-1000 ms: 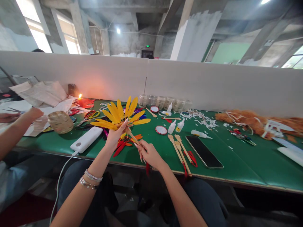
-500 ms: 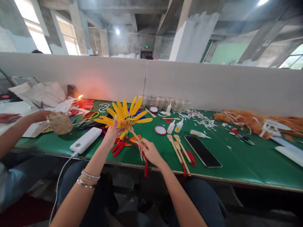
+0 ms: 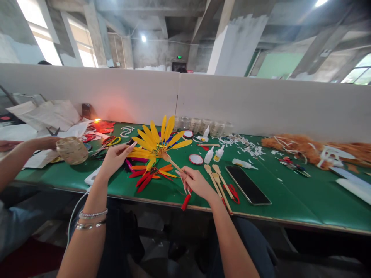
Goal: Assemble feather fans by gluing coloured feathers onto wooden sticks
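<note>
Right grip low on handle

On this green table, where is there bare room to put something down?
The widest bare patch lies between the black phone and the white object at the right edge. A smaller one separates the left wrist from red feathers. Crowded: around the scissors and glue bottles.

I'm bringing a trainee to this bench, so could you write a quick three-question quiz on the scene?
1. The right hand holds:
a) a glue bottle
b) a wooden handle with yellow feathers
c) a jar

2. True or false: in the picture, the phone lies right of the row of wooden sticks.

3. Fill in: the tassel below the right hand is ____.

Key: 1 b; 2 true; 3 red.
</note>
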The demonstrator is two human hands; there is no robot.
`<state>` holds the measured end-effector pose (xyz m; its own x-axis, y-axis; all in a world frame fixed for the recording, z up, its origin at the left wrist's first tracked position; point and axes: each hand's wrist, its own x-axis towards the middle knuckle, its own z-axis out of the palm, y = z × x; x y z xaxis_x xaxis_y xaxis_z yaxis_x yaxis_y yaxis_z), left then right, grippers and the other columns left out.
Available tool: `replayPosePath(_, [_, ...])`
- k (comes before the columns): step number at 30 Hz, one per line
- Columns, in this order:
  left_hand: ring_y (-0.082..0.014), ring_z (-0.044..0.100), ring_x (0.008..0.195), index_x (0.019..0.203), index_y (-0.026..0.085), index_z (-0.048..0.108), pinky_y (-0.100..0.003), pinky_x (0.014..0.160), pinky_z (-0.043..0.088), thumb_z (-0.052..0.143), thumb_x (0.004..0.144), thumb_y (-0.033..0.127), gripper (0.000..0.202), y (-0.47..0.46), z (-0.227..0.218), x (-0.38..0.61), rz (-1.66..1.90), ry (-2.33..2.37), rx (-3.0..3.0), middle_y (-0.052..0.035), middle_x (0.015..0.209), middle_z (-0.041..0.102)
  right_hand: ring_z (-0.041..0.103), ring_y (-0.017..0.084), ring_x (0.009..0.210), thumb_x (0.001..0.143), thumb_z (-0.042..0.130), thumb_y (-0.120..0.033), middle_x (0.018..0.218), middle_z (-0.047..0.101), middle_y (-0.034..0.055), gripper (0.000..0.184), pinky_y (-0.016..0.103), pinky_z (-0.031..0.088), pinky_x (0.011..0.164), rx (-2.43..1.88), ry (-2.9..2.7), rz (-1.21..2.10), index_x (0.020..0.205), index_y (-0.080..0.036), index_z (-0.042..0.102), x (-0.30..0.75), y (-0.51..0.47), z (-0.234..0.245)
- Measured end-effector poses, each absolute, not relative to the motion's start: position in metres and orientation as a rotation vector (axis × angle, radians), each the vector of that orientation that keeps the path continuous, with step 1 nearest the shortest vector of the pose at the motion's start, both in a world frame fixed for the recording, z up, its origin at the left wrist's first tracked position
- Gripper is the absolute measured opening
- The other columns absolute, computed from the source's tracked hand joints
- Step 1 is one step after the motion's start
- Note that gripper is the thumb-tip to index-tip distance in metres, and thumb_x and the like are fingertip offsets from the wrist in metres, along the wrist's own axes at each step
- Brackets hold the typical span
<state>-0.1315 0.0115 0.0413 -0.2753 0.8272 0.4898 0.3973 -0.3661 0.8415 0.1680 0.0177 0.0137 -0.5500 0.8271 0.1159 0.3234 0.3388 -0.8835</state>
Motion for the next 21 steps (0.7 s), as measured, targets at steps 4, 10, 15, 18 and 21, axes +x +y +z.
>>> replayPosePath(4, [-0.0154, 0.058, 0.066, 0.081, 0.015, 0.071, -0.022, 0.057, 0.045, 0.063, 0.069, 0.046, 0.034, 0.0085, 0.0434, -0.1336, 1.592, 1.561, 1.689, -0.0052, 0.074, 0.068, 0.044, 0.008, 0.036, 0.088, 0.038, -0.041, 0.045, 0.046, -0.0073, 0.028, 0.020, 0.035, 0.042, -1.016, -2.056, 1.161, 0.068, -0.021, 0.038, 0.1691, 0.0174, 0.0153])
replayPosePath(10, [-0.0149, 0.058, 0.066, 0.077, 0.014, 0.070, -0.022, 0.058, 0.046, 0.060, 0.071, 0.046, 0.034, 0.0068, 0.0458, -0.1280, 1.648, 1.591, 1.676, -0.0052, 0.071, 0.067, 0.043, 0.007, 0.036, 0.089, 0.037, -0.037, 0.046, 0.047, -0.0073, 0.027, 0.019, 0.034, 0.043, -1.025, -2.095, 1.107, 0.068, -0.020, 0.038, 0.1675, 0.0176, 0.0133])
replayPosePath(15, [-0.0148, 0.059, 0.066, 0.071, 0.014, 0.069, -0.021, 0.059, 0.047, 0.060, 0.072, 0.045, 0.033, 0.0064, 0.0477, -0.1253, 1.681, 1.599, 1.659, -0.0039, 0.067, 0.066, 0.044, 0.007, 0.037, 0.089, 0.037, -0.038, 0.046, 0.047, -0.0071, 0.027, 0.019, 0.035, 0.044, -1.028, -2.105, 1.112, 0.068, -0.021, 0.038, 0.1674, 0.0171, 0.0141])
replayPosePath(18, [-0.0170, 0.061, 0.069, 0.076, 0.013, 0.069, -0.024, 0.062, 0.049, 0.057, 0.074, 0.048, 0.037, 0.0057, 0.0486, -0.1255, 1.564, 1.583, 1.656, -0.0055, 0.072, 0.068, 0.045, 0.008, 0.037, 0.089, 0.037, -0.040, 0.046, 0.047, -0.0069, 0.029, 0.020, 0.035, 0.043, -1.029, -2.089, 1.108, 0.068, -0.021, 0.038, 0.1679, 0.0175, 0.0153])
replayPosePath(21, [-0.0188, 0.063, 0.068, 0.082, 0.012, 0.069, -0.029, 0.066, 0.051, 0.052, 0.076, 0.052, 0.044, 0.0056, 0.0469, -0.1259, 1.319, 1.460, 1.601, -0.0083, 0.075, 0.069, 0.044, 0.008, 0.036, 0.088, 0.038, -0.042, 0.045, 0.046, -0.0071, 0.030, 0.020, 0.036, 0.043, -1.026, -2.072, 1.110, 0.067, -0.021, 0.038, 0.1682, 0.0178, 0.0161])
